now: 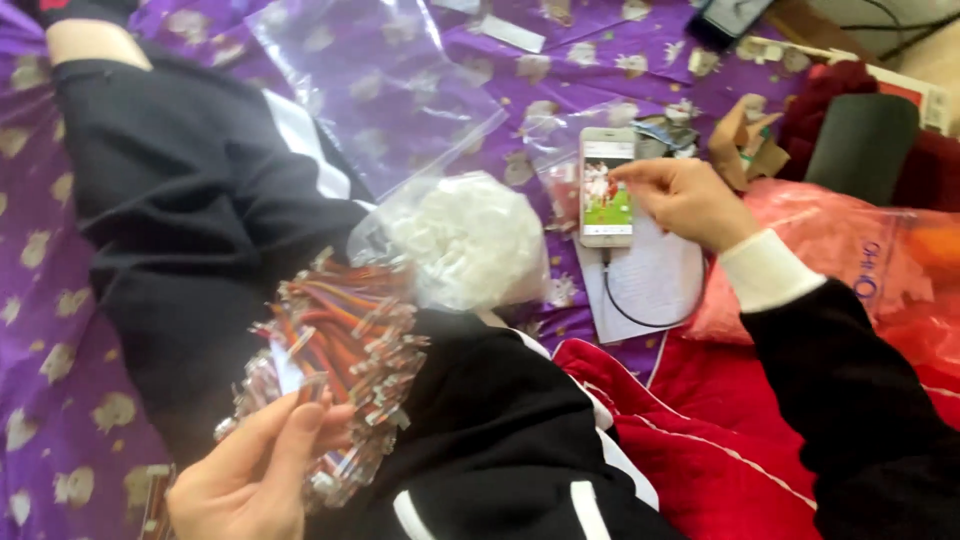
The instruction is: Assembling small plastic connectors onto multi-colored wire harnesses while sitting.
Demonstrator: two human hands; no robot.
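Multicoloured wire harnesses (335, 365), a fat bundle of short leads with clear connector ends, sit in the left hand (255, 470) at bottom left, fingers curled up around the lower edge of the bundle, thumb and forefinger pinching near a white tag. Right hand (685, 200) is off the bundle, well apart, reaching up and right to a white smartphone (607, 187) lying on a sheet of paper (650, 280); fingertips touch the phone's right edge, hand half curled, gripping nothing that I can see. Screen lit with a green video picture, dark cable (640, 315) looping out from its bottom end. Step, as I judge it: a pause in the wire sorting, one hand parked on the bundle, the other tending the phone. Next move would call for the right hand to come back across the lap to the bundle so single leads can be picked out two-handed. Clear bag of white connector housings (465, 238) lies just above the bundle, between both hands. Black trousers with white stripe (200, 210) under everything, purple patterned bedsheet (60, 330) around, red blanket (700, 440) and pink plastic bag (850, 240) to the right.
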